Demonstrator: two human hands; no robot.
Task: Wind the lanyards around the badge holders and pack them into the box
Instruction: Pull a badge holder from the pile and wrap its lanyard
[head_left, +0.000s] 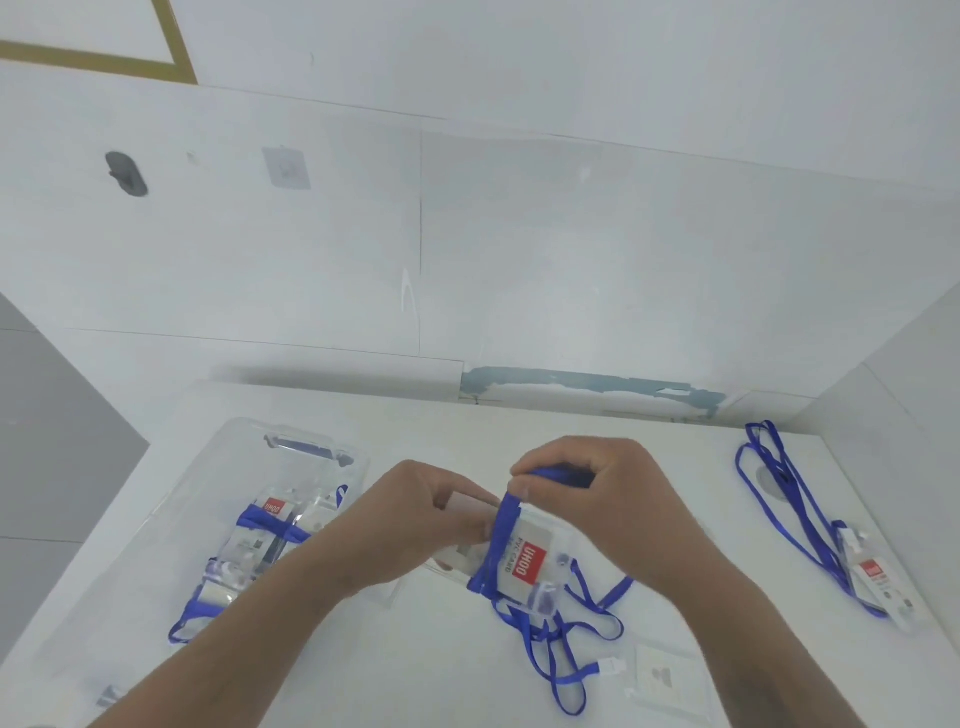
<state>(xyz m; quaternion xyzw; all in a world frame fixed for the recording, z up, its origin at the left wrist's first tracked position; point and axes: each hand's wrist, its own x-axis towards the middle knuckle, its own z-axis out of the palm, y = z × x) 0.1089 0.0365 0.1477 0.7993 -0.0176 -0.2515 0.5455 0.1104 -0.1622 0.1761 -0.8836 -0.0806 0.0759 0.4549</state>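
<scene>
Seen from the head camera: two bare forearms reaching in from the bottom edge, meeting over a white table (675, 530). Left hand (441, 512) curled round the far end of a clear badge holder (530, 558), thumb side hidden, so exactly how the fingers clamp cannot be told. Right hand (587, 499) pinching the blue lanyard (501, 535) just above the holder, fingers bent tight on the strap, one turn already lying across the plastic beside the red label. Loose remainder of the strap trailing off the near end and pooling on the table, with a small white clip (612, 665) at its tail. To the left, a clear plastic box (311, 441) with wound badge sets (270, 525) inside. Far right, well apart, an unwound badge and lanyard (800, 519) waiting. Best handled, probably, by keeping the strap taut and flat, laying each turn just beside the last rather than on top, holding the holder steady at its end and feeding slack in short lengths so the tangled loops below do not knot. Risk: a twisted strap or slack turns slipping off before packing.
</scene>
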